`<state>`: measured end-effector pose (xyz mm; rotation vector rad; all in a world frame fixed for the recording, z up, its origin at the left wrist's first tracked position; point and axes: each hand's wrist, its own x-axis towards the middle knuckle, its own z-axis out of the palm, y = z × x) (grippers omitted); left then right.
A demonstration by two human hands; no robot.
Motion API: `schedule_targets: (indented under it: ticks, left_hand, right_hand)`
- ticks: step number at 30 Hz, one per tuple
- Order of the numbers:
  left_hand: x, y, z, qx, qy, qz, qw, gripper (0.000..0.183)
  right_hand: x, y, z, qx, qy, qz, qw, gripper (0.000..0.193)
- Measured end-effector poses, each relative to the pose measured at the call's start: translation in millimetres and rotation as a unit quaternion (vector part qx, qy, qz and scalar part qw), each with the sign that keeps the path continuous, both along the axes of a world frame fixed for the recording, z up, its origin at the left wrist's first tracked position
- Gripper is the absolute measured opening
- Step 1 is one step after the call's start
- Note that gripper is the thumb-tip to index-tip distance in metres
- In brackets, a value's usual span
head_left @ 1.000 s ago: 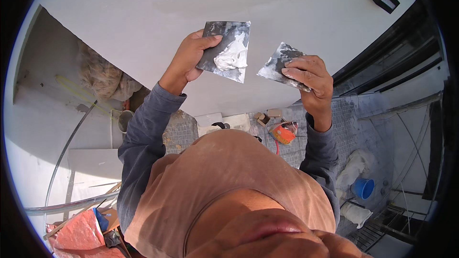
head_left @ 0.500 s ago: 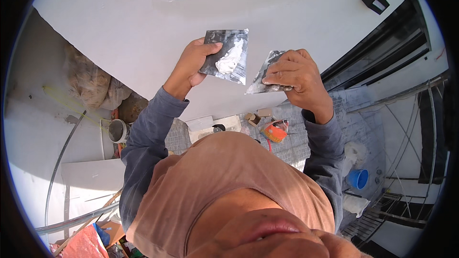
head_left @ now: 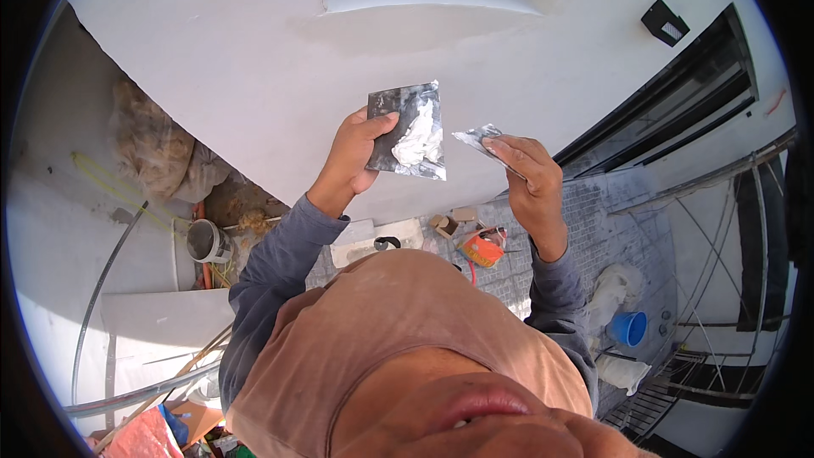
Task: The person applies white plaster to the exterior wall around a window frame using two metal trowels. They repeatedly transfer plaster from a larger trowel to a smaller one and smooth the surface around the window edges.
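Arms point(head_left: 284, 246) raised out front, the left hand point(head_left: 353, 153) grips with its thumb point(head_left: 379, 125) laid on top while the right hand point(head_left: 536, 187) holds with fingers point(head_left: 511, 153) together.

The grey paved floor point(head_left: 585, 212) bears a blue bucket point(head_left: 628, 329) and orange bag point(head_left: 484, 248).

Downward head-worn fisheye view, near left hand point(head_left: 354, 151) and right hand point(head_left: 534, 176)

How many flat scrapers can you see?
2. One scraper is in the left hand, with a lump of white paste on it. Another scraper is in the right hand. More could be hidden from view.
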<state>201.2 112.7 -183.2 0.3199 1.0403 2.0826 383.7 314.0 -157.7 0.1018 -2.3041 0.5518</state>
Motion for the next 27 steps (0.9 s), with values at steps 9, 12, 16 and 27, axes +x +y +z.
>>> schedule_targets:
  ticks: [9,12,16,27]
  left_hand:
    - [-40,-38,30,-0.026,-0.004,-0.013,1.000,0.032]
    - [-72,-90,69,-0.034,0.087,-0.023,0.995,0.039]
    - [-115,-146,149,-0.067,0.252,-0.014,0.965,0.054]
    - [-296,-237,255,-0.128,0.481,0.037,0.867,0.078]
  right_hand:
    - [0,25,12,-0.167,-0.098,0.105,0.975,0.044]
    - [-16,60,-27,-0.295,-0.006,-0.027,0.955,0.041]
    - [-77,112,-52,-0.035,0.220,-0.195,0.955,0.044]
    - [-146,162,-63,0.228,0.288,-0.277,0.888,0.047]
